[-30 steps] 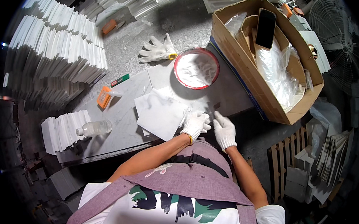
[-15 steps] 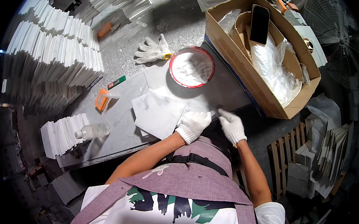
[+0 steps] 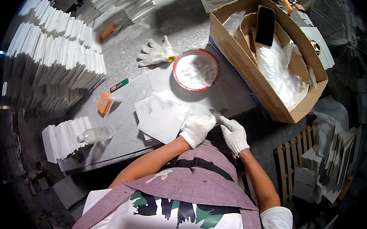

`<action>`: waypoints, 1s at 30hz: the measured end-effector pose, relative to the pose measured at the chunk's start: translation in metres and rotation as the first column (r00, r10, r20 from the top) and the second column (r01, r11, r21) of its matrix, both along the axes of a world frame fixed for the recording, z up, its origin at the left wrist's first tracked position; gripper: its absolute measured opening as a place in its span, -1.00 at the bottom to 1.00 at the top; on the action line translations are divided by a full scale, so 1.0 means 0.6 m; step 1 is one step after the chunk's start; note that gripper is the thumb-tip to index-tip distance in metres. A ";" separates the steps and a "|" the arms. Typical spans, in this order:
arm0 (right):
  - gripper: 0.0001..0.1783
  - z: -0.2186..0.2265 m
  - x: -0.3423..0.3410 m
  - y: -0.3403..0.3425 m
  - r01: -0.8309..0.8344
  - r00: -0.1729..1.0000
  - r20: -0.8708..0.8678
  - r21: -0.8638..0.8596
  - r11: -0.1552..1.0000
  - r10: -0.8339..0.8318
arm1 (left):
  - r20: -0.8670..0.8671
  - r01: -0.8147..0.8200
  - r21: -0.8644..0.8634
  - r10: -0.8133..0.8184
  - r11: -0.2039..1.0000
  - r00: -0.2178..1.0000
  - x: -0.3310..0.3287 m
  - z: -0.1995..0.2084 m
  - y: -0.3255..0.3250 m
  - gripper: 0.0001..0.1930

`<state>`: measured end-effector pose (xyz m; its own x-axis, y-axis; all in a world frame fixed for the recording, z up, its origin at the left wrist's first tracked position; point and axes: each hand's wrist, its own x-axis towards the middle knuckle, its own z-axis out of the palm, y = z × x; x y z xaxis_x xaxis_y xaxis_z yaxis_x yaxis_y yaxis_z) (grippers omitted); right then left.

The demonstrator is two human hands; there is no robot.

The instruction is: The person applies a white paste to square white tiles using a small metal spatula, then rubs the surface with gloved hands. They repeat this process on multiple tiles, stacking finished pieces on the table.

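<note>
Fingers (image 3: 210, 120) of the left hand (image 3: 196, 131) are curled in; on the right hand (image 3: 235, 136), thumb and forefinger point toward them, a small gap between the two hands. White knit gloves on both; can't tell whether anything tiny is pinched. Grey bench (image 3: 124, 127) spreads out ahead, hands at its near edge. Tall stacks of white tiles (image 3: 57, 52) take up the upper left. Open cardboard box (image 3: 233, 54) sits at right, clear plastic inside, long side slanting from upper left to lower right. Loose marbled tile (image 3: 160, 117) lies flat just left of the fingers, on top of other pieces; looks near square, so no real long axis, right edge facing the left hand. Left hand is the nearer one, right by that edge, contact unclear; right hand is beyond it, apart from the tile. Round red-rimmed tub (image 3: 201, 50) of white stuff stands ahead of the hands, slightly left, near the box. Spare glove (image 3: 155, 54) lies left of the tub, cuff by its rim. Clear bottle (image 3: 97, 134) on its side, far left of the hands. Dark phone (image 3: 265, 26) propped in the box. Orange tool (image 3: 104, 103) left of the tile, green strip (image 3: 119, 85) just past it.
</note>
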<state>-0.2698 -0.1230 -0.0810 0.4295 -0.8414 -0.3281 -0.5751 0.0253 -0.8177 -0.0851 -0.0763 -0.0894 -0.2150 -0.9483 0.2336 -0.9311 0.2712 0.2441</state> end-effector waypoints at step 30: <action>-0.65 -0.047 -0.022 -0.015 0.209 0.972 0.071 0.188 0.960 -0.225 | -0.101 -0.044 0.105 0.055 0.993 0.993 -0.003 -0.007 0.003 -0.95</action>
